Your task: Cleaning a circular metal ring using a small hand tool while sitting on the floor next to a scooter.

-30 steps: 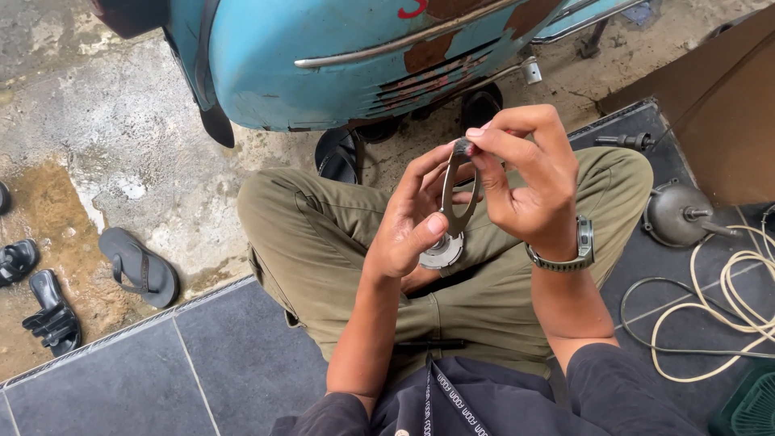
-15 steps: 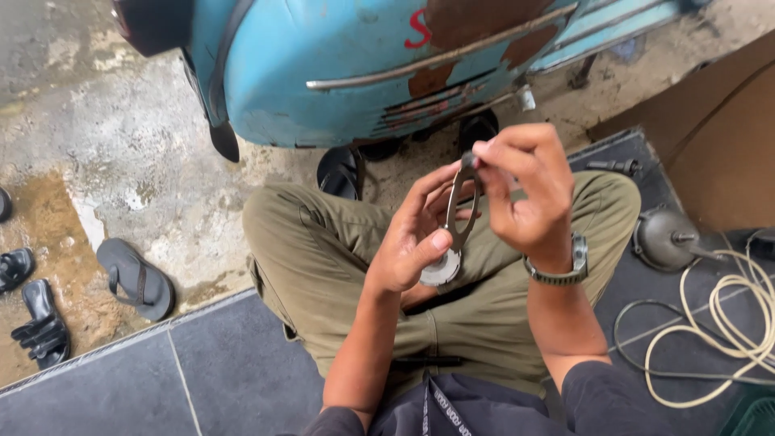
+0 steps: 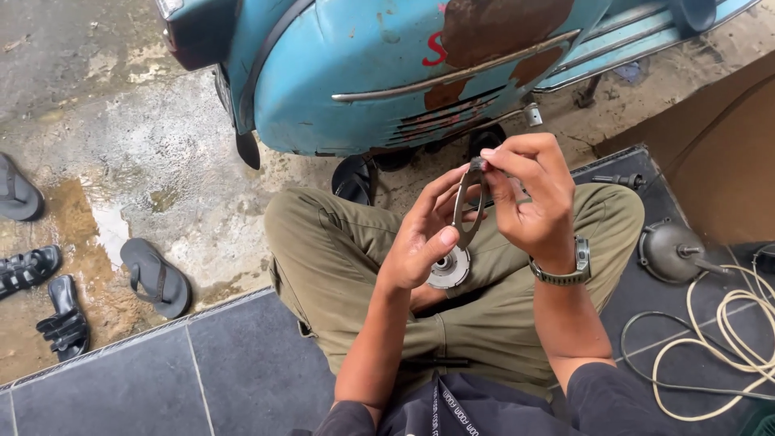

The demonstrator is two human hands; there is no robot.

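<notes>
I sit with legs in olive trousers (image 3: 347, 258) folded. My left hand (image 3: 424, 234) holds a round silver metal part (image 3: 449, 269) low in the palm, its thumb against a thin dark metal ring (image 3: 467, 211) that stands on edge above it. My right hand (image 3: 529, 198), with a wristwatch (image 3: 569, 270) on the wrist, pinches the top of that ring between thumb and fingertips. Both hands hover over my lap, in front of a rusty light-blue scooter (image 3: 404, 64).
A grey domed metal cover (image 3: 670, 250) and a coil of pale cable (image 3: 726, 339) lie on the dark tiled floor (image 3: 202, 379) at right. Several sandals (image 3: 153, 278) lie on wet concrete at left. A brown board (image 3: 718, 153) leans at far right.
The camera has shifted slightly, so the hands sit a little lower in view. Both hands keep their hold on the ring and the round part.
</notes>
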